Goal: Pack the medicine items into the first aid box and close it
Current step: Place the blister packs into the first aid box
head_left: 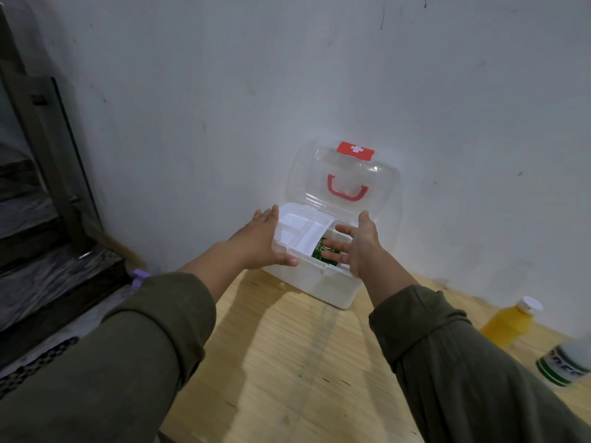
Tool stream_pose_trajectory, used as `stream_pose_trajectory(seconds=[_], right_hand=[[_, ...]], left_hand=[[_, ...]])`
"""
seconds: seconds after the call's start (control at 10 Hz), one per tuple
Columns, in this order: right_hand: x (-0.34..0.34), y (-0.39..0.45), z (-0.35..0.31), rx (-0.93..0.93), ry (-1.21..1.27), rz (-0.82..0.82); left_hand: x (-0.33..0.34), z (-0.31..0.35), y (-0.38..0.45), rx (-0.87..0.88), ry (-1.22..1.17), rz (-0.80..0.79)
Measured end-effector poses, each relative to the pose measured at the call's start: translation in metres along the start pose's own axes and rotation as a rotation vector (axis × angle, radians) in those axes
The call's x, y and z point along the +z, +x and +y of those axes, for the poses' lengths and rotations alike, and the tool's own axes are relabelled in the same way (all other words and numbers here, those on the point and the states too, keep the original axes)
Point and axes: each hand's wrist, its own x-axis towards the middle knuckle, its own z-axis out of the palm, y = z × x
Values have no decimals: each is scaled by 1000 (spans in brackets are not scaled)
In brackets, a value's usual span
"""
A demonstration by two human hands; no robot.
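1. Two hands at the white plastic first aid box [315, 284], which sits on the light wooden table [287, 362] against the wall, its clear lid [343, 177] with red handle [347, 189] standing open.
2. Left hand [260, 239] holds the box's left end, thumb on the front rim, fingers laid along the side.
3. Right hand [358, 243] is spread wide over the right opening, fingers straight, touching or just above a green-labelled pack [323, 251] inside; holds nothing.
4. White divided inner tray [303, 233] sits tilted, one end dipping into the box.
5. Not packed yet: yellow bottle with white cap [508, 322] and white bottle with green-striped label [566, 366], well apart at right.
6. Risks, as I judge: tilted tray may jam the lid; tall bottles may not fit under the tray; the right sleeve could knock the bottles when reaching back.
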Motion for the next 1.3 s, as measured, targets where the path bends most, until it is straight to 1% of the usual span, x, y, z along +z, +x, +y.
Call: stream_pose_trajectory(seconds=[0.2,0.5,0.7,0.9,1.1,1.3], right_hand=[[3,2,3,6,25,-65],[4,0,3,-26,-91,-99],[5,-3,2,-20,-119,-128],[4,-6,-1,-14,-96,-130],[4,0,2,4,7,-114],[4,2,1,2,-16,-119]], left_hand=[[0,1,1,-2,3,4],[1,2,0,-2,15,16],[1,2,0,-11,12,10],[1,2,0,-6,7,2],[0,1,1,4,15,-2],[1,1,2,10,8,8]])
